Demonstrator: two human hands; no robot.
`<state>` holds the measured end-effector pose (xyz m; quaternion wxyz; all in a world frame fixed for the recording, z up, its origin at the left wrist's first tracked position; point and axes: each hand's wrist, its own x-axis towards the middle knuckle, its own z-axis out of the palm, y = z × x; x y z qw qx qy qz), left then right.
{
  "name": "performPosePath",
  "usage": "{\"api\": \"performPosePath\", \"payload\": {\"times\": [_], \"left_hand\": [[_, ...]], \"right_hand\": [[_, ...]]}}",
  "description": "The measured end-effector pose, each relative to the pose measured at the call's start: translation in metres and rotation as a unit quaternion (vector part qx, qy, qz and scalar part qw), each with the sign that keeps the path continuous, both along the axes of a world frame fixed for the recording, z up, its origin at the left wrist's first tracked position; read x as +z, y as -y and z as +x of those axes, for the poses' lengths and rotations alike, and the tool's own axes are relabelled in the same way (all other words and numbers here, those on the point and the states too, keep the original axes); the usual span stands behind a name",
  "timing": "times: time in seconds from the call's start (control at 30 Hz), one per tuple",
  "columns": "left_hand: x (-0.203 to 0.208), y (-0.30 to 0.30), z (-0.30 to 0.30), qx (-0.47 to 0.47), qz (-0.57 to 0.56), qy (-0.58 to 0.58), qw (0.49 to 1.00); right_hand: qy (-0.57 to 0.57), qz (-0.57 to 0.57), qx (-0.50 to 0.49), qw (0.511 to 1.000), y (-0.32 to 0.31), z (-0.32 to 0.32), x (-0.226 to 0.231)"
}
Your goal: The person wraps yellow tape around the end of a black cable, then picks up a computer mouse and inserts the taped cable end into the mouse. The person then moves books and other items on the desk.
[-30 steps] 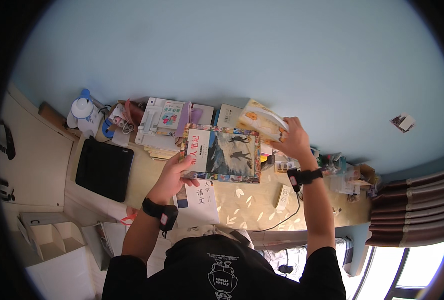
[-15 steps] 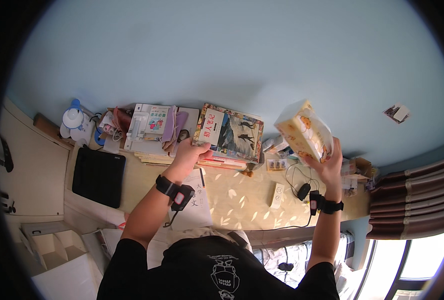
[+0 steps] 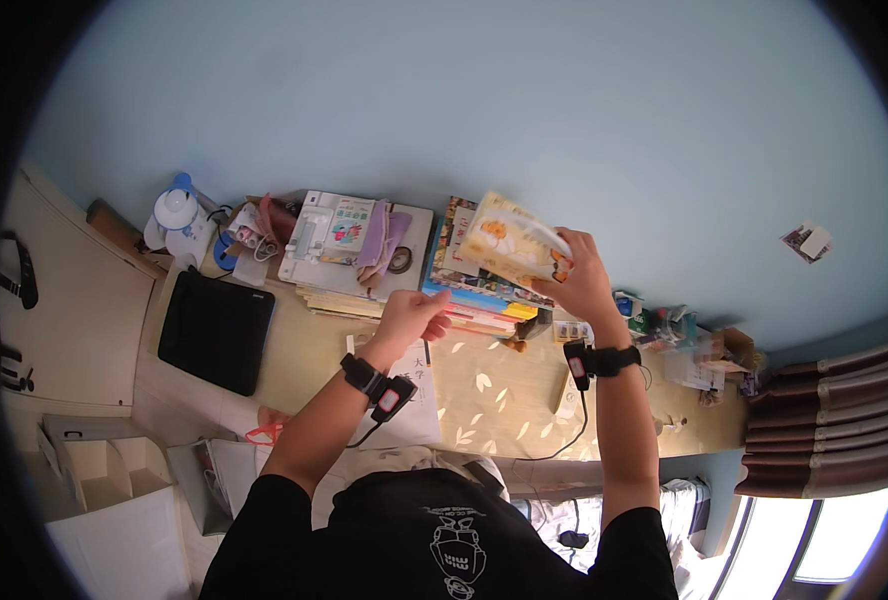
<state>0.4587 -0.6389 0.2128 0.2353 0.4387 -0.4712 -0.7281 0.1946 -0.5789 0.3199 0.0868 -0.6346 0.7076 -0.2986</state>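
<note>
My right hand (image 3: 584,280) grips the right end of a yellow box-shaped pack (image 3: 509,238) with a cartoon print. The pack sits tilted over a stack of books (image 3: 494,302) against the wall and hides most of the top cover. Whether it rests on that cover I cannot tell. In front of the stack's left corner is my left hand (image 3: 411,322), its fingers curled in with nothing visible in them. Both wrists wear black straps with small devices.
Left of the stack lie more books with a purple cloth (image 3: 386,240) and a tape roll (image 3: 401,260) on top. A black tablet-like pad (image 3: 217,330), a blue-white lamp (image 3: 178,212) and papers (image 3: 426,400) are on the desk. Boxes (image 3: 729,350) stand at the right.
The yellow pack has moved left in my right hand, from beside the book stack to over it. My left hand has let go of the top book and drawn away from it.
</note>
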Motion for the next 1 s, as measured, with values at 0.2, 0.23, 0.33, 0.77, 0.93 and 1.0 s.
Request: {"api": "performPosePath", "payload": {"times": [0.2, 0.23, 0.33, 0.77, 0.93, 1.0], "left_hand": [[0.003, -0.004, 0.045, 0.073, -0.217, 0.01, 0.973], [0.004, 0.003, 0.048, 0.118, -0.322, 0.04, 0.939], [0.007, 0.026, 0.054, 0.164, -0.461, 0.169, 0.856], [-0.021, 0.051, 0.021, 0.051, -0.633, 0.34, 0.693], [-0.008, 0.047, 0.016, 0.014, -0.619, 0.371, 0.692], [-0.003, 0.048, 0.017, -0.01, -0.617, 0.374, 0.692]], "right_hand": [[-0.103, -0.104, -0.064, 0.987, -0.013, 0.023, -0.012], [-0.101, -0.159, -0.061, 0.98, -0.019, 0.026, -0.011], [-0.021, -0.165, -0.135, 0.977, -0.042, 0.035, -0.014], [0.162, -0.144, -0.214, 0.953, -0.118, 0.037, -0.04], [0.201, -0.139, -0.219, 0.945, -0.127, 0.038, -0.044], [0.231, -0.133, -0.223, 0.938, -0.127, 0.04, -0.047]]}}
